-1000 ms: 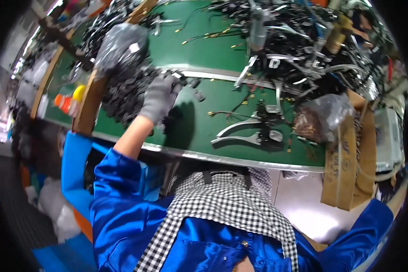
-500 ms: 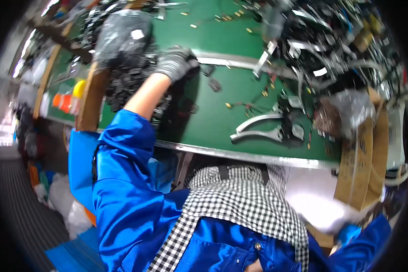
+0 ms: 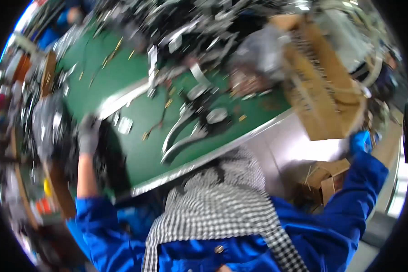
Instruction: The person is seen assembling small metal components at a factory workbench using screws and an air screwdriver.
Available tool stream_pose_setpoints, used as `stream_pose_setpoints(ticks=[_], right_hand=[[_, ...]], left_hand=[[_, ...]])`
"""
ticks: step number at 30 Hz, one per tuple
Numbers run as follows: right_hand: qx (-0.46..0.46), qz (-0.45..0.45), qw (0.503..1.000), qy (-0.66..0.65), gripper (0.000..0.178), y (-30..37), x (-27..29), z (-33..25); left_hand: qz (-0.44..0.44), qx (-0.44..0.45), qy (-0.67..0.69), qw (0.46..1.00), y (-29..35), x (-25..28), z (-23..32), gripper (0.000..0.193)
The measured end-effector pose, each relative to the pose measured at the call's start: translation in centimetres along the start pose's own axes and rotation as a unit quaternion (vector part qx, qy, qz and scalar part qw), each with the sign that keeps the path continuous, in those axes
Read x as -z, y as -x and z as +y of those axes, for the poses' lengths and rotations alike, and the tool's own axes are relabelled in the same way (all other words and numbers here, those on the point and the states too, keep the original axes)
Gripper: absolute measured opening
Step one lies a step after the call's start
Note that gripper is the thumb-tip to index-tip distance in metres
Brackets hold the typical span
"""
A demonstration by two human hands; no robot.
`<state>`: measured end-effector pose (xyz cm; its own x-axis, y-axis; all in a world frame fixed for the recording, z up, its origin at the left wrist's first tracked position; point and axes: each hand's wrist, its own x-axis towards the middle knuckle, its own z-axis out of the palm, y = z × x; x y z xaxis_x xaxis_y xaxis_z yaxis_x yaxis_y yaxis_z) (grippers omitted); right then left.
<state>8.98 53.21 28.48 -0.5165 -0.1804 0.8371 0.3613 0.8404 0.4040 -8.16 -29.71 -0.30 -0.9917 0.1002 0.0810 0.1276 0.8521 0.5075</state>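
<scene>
Head view shows dark parts (image 3: 70,161) beside the left grip (image 3: 89,131), its closure unclear.

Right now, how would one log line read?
left hand: gloved, at dark pile | right hand: unclear, sleeve near cardboard box | metal levers: on green table

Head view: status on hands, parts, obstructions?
Gloved left hand at black parts pile, grip blurred. Right hand can't be made out. Plastic bag beside pile; metal levers farther right.
</scene>
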Motion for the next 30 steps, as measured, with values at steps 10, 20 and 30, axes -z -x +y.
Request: stream_pose_setpoints(ticks=[10, 20, 30], right_hand=[[-0.660, -0.102, 0.580, -0.466, 0.021, 4.5, -5.5, 14.2], [-0.614, -0.105, 0.690, -0.368, 0.025, -1.2, -9.4, 10.6], [-0.705, 0.013, 0.513, -0.489, 0.029, 2.4, -17.3, 17.3]], left_hand=[[0.102, 0.077, 0.088, 0.988, 1.8, -1.0, 1.0, 0.044], [0.159, 0.027, 0.143, 0.977, -1.1, -2.0, 1.3, 0.040], [0.173, 0.017, 0.180, 0.968, -0.6, -3.7, -0.3, 0.033]])
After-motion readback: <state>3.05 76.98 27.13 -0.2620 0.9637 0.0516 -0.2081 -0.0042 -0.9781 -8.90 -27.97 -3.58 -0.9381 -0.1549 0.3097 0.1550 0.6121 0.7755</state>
